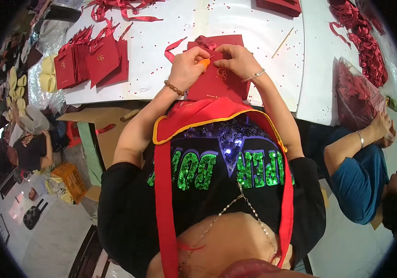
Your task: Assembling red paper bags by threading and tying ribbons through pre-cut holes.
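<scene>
A dark red paper gift bag [217, 84] with gold print lies flat on the white table in front of me. My left hand [187, 69] is closed around a small tool with an orange handle [205, 62], its thin tip pointing at the bag's upper part. My right hand [239, 62] is closed at the bag's upper right, thumb and fingertips pinched together; what is between them is too small to make out. A red satin ribbon [176, 46] trails to the left from the bag's top, and a knotted part of ribbon [206, 42] lies just beyond my fingers.
Finished-looking red bags with ribbon handles [102, 58] stand at the left. Loose ribbons [119, 8] lie at the back, a thin wooden stick [282, 42] to the right. A co-worker in a blue sleeve [353, 185] grips a clear plastic bag of red items [358, 95]. Tiny red dots litter the table.
</scene>
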Motion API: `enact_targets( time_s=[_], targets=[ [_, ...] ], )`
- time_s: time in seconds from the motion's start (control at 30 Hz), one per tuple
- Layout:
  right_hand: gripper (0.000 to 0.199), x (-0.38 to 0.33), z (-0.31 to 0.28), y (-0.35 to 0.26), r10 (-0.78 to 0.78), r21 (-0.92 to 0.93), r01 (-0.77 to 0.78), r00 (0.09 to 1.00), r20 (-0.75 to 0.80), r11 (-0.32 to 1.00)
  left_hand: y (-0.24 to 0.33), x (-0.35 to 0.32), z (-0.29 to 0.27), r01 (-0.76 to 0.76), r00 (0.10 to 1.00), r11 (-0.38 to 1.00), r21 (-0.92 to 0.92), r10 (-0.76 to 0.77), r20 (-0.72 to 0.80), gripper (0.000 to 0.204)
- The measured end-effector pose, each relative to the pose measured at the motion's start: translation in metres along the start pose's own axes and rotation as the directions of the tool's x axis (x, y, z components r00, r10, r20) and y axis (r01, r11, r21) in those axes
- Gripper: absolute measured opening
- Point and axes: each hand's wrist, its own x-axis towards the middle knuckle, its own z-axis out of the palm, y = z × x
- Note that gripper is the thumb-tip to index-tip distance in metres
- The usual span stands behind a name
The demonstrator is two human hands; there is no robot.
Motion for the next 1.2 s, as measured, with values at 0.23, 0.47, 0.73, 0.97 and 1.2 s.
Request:
enact_targets(
  time_s=[0.23,0.47,0.73,0.97,1.2],
  targets=[
    [0.039,0.0,0.002,0.001,0.017,-0.006,-0.018,0.999,-0.035,1.0,0.001,0.002,0.003,-0.08,0.994,0.984,0.159,0.092,-0.065,0.01],
    [0.038,-0.005,0.002,0.003,0.009,-0.005,-0.01,0.998,-0.069,1.0,0.007,0.004,0.01,-0.163,0.976,0.949,0.268,0.196,-0.1,0.011],
    [0.04,-0.006,0.004,0.006,0.008,0.001,-0.008,0.998,-0.057,1.0,0.006,0.003,0.011,-0.167,0.972,0.94,0.299,0.207,-0.11,0.011],
    [0.038,-0.005,0.005,0.009,-0.03,-0.026,0.028,0.996,-0.082,0.999,0.013,0.007,0.011,-0.223,0.96,0.892,0.394,0.271,-0.071,0.012],
    [0.029,-0.009,0.01,-0.004,-0.1,-0.244,0.058,0.981,-0.164,0.968,0.021,0.012,0.008,-0.38,0.91,0.637,0.67,0.387,0.148,0.012]
  ],
)
